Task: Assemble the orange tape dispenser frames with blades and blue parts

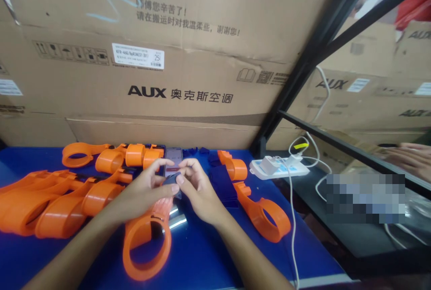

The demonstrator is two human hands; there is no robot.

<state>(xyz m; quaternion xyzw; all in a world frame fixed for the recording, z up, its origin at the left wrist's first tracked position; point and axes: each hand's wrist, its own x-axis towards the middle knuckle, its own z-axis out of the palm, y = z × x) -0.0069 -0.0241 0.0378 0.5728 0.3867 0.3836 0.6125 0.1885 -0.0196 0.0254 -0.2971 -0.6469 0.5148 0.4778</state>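
My left hand (153,186) and my right hand (198,189) meet over the table, fingers closed on a small dark blue-grey piece (171,179) that looks like fabric. It sits at the upper end of an orange plastic ring with a handle (146,270), and the fingers hide part of the join. The ring part hangs below my left hand, towards me. Just behind my fingertips lies a phone (173,153) with its screen lit. To the right of my right hand is a pile of dark blue pieces (224,186).
Several orange ringed pieces (63,213) lie at the left, and more (272,220) at the right. A white power strip (279,168) with cables stands by the black metal frame (303,61). Large cardboard boxes (182,70) wall off the back. Another person's hand (409,157) shows far right.
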